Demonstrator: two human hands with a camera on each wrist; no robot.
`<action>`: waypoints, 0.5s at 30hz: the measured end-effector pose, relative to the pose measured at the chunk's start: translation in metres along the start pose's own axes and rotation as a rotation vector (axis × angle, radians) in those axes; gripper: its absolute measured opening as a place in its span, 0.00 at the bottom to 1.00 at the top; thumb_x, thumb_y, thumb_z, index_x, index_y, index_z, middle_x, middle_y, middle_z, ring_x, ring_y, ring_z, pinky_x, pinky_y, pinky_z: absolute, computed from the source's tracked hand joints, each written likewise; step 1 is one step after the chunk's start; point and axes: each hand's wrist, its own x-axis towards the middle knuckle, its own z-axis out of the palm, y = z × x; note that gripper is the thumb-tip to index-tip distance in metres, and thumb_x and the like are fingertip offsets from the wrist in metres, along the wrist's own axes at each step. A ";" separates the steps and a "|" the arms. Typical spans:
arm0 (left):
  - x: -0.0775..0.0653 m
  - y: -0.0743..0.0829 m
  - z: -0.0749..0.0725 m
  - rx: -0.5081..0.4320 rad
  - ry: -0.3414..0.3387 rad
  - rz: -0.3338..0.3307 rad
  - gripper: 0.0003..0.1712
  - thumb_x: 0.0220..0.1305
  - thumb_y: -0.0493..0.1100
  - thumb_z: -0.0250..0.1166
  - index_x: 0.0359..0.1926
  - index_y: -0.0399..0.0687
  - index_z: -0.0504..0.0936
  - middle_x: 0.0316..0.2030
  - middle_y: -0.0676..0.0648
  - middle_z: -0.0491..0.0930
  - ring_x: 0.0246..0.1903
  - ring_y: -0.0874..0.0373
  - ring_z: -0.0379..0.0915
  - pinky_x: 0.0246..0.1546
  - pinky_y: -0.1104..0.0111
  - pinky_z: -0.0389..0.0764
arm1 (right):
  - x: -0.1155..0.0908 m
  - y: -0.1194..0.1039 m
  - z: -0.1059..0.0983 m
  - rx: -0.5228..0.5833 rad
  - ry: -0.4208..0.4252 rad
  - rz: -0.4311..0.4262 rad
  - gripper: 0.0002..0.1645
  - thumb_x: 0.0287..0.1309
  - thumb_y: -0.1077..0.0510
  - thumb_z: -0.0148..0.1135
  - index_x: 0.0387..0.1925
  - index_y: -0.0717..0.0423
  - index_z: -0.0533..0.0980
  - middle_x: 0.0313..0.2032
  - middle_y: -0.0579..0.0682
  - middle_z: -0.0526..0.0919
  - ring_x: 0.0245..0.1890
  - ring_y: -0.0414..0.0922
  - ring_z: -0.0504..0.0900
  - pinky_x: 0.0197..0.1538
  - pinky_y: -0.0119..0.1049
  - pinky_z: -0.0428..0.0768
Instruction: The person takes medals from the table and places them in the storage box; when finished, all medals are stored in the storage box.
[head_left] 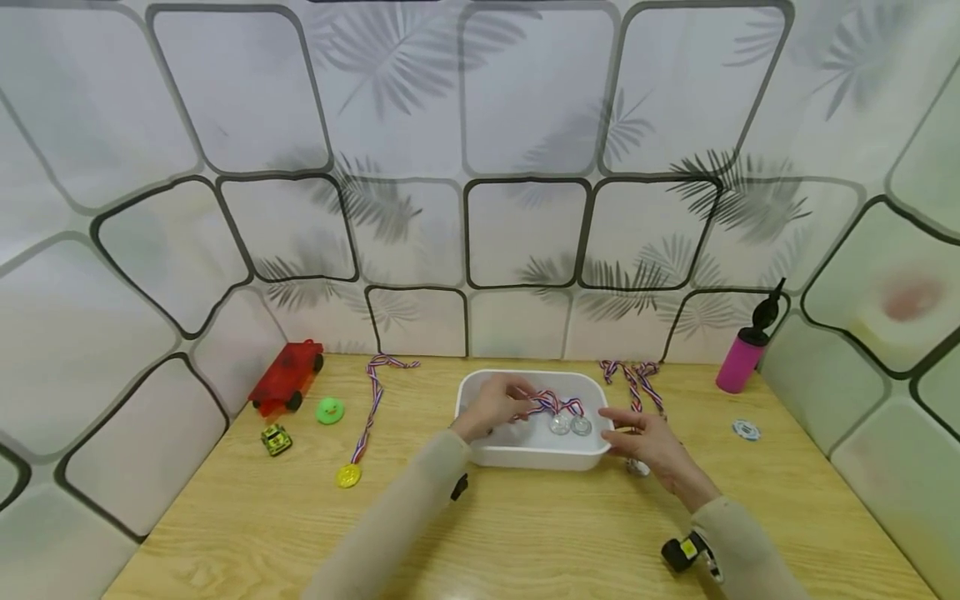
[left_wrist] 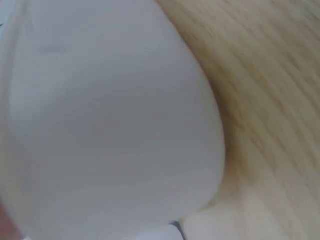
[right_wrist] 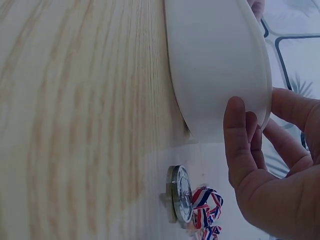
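My left hand (head_left: 495, 406) reaches over the left side of the white bin (head_left: 510, 458), its bent fingers at the striped ribbons (head_left: 546, 402) inside. Whether the fingertips pinch a ribbon is not clear. Two silver medals (head_left: 560, 424) lie on the bin floor. At the bin's right end, my right hand (head_left: 652, 446) touches the outer wall and rim with extended fingers (right_wrist: 236, 125). Below that hand, on the table, lies a silver medal (right_wrist: 181, 194) with a red, white and blue ribbon (right_wrist: 207, 206). The left wrist view shows mostly a blurred white surface, without the left fingers.
On the left lie a gold medal (head_left: 348, 475) with its ribbon, a green duck (head_left: 329, 410), a small yellow car (head_left: 276, 439) and a red toy vehicle (head_left: 288, 375). To the right are a pink cylinder with a black top (head_left: 738, 365) and a round chip (head_left: 746, 429).
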 end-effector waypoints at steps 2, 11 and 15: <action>-0.004 0.000 -0.006 -0.002 0.008 0.019 0.12 0.65 0.35 0.64 0.49 0.37 0.83 0.41 0.35 0.85 0.33 0.49 0.83 0.31 0.64 0.84 | 0.000 -0.001 0.000 -0.002 -0.002 0.001 0.33 0.62 0.64 0.63 0.66 0.71 0.65 0.56 0.71 0.71 0.44 0.48 0.84 0.49 0.38 0.85; -0.026 -0.008 -0.035 -0.037 0.086 0.072 0.13 0.65 0.38 0.64 0.47 0.34 0.83 0.39 0.34 0.85 0.31 0.56 0.81 0.40 0.55 0.84 | 0.000 -0.002 0.000 -0.009 0.000 0.003 0.33 0.63 0.64 0.63 0.66 0.71 0.65 0.55 0.70 0.71 0.42 0.45 0.83 0.48 0.37 0.85; -0.036 -0.015 -0.049 -0.088 0.119 0.055 0.13 0.67 0.39 0.63 0.46 0.33 0.83 0.38 0.34 0.84 0.30 0.56 0.79 0.38 0.56 0.83 | 0.000 -0.002 0.000 -0.012 -0.002 0.005 0.33 0.63 0.63 0.63 0.66 0.71 0.65 0.56 0.70 0.71 0.41 0.44 0.83 0.47 0.36 0.85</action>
